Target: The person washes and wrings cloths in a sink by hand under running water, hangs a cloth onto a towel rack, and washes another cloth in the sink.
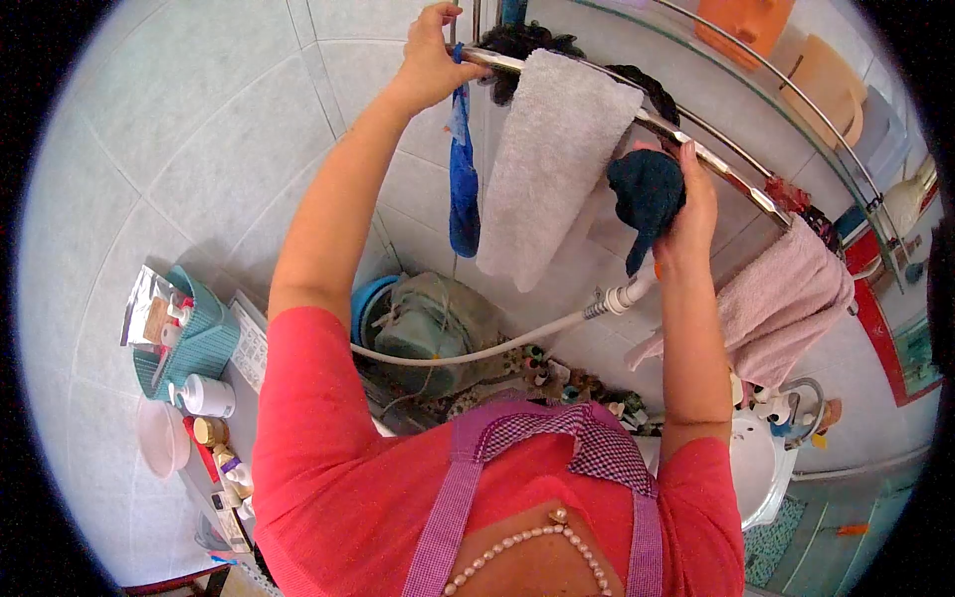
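Note:
My left hand (430, 62) is up at the left end of the metal towel rail (741, 177). Its thumb lies along the bar and its fingers curl by the end post. Beside that hand a narrow blue cloth (463, 189) hangs from the rail. My right hand (693, 211) is closed on a bunched dark teal cloth (647, 194), just under the rail; part of its grip is hidden behind the cloth. Between my hands a light grey towel (552, 149) drapes over the bar.
A pink towel (781, 298) hangs at the right. Above runs a glass shelf (736, 85). Below are a covered bucket (438, 318), a white hose (497, 348) and a washbasin (761, 473). At left, a teal basket (204, 333) and bottles stand on a ledge.

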A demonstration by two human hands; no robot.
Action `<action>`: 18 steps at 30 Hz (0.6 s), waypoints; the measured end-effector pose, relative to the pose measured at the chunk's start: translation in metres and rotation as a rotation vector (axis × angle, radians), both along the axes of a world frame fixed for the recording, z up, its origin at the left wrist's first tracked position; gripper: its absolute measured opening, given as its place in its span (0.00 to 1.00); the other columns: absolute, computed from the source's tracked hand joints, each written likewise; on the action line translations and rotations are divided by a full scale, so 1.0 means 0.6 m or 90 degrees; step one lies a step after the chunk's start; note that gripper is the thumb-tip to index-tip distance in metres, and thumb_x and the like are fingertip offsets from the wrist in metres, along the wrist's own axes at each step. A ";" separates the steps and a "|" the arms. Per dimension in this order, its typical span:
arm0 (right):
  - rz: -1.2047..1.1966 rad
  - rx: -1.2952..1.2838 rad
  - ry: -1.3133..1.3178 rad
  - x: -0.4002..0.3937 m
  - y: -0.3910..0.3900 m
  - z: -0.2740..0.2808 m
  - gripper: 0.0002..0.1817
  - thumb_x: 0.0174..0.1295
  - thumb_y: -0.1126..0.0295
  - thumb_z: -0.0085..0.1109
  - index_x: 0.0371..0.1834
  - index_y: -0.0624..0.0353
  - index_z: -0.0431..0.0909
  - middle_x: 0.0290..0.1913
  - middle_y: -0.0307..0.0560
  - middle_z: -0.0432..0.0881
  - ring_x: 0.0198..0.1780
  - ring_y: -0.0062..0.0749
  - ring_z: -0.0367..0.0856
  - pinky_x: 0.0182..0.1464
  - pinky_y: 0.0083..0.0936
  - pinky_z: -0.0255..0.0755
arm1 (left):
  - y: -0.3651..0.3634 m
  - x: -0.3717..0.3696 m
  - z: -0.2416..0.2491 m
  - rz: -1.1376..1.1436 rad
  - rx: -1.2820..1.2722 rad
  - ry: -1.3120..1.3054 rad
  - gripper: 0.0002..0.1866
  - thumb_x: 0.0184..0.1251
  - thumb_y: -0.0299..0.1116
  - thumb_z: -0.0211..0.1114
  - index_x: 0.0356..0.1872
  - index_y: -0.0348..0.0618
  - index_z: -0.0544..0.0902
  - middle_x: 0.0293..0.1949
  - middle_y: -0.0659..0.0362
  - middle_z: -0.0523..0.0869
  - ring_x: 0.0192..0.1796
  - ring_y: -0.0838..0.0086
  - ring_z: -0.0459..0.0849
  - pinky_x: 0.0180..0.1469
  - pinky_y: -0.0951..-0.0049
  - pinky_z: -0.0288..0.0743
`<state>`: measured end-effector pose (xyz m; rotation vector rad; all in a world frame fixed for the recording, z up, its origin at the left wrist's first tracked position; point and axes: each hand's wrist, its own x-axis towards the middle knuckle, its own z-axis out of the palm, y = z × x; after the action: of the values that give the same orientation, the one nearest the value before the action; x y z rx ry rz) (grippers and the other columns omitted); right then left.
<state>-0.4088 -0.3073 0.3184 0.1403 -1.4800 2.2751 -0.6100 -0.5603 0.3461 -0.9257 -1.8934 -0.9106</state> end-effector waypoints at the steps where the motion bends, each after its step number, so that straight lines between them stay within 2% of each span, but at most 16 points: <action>1: -0.009 -0.021 0.008 0.007 -0.009 0.006 0.24 0.63 0.55 0.47 0.44 0.70 0.74 0.35 0.55 0.81 0.32 0.35 0.81 0.35 0.25 0.76 | 0.002 0.004 0.000 0.030 -0.006 0.010 0.39 0.37 0.34 0.75 0.54 0.41 0.64 0.52 0.50 0.68 0.59 0.60 0.66 0.56 0.64 0.66; 2: -0.017 -0.041 0.015 0.013 -0.014 0.008 0.22 0.63 0.57 0.48 0.44 0.70 0.74 0.35 0.56 0.81 0.32 0.36 0.81 0.36 0.25 0.76 | 0.003 0.006 -0.001 0.060 -0.011 0.020 0.40 0.34 0.32 0.76 0.53 0.40 0.64 0.52 0.50 0.68 0.59 0.60 0.66 0.56 0.64 0.66; 5: -0.020 -0.030 0.019 0.022 -0.013 -0.001 0.22 0.64 0.57 0.47 0.49 0.68 0.71 0.36 0.58 0.80 0.34 0.38 0.81 0.36 0.28 0.77 | 0.005 0.004 -0.018 0.129 0.008 0.002 0.41 0.35 0.33 0.76 0.54 0.38 0.63 0.52 0.49 0.67 0.57 0.59 0.67 0.55 0.64 0.67; 14: 0.015 -0.006 0.028 0.064 0.004 -0.017 0.23 0.65 0.55 0.43 0.48 0.66 0.71 0.36 0.57 0.79 0.35 0.37 0.80 0.37 0.29 0.77 | 0.012 0.025 -0.067 0.138 0.099 0.092 0.44 0.40 0.35 0.74 0.60 0.41 0.58 0.54 0.50 0.64 0.57 0.60 0.65 0.59 0.63 0.60; 18: 0.045 0.005 0.017 0.110 0.024 -0.041 0.24 0.66 0.53 0.41 0.47 0.66 0.72 0.37 0.56 0.80 0.35 0.35 0.80 0.38 0.29 0.76 | -0.002 0.106 -0.107 0.082 0.211 0.089 0.38 0.45 0.30 0.69 0.59 0.42 0.60 0.58 0.50 0.64 0.60 0.61 0.64 0.59 0.63 0.59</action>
<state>-0.3426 -0.2926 0.2937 0.2276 -1.4936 2.3133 -0.5465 -0.5618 0.2821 -0.6427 -1.6017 -1.0155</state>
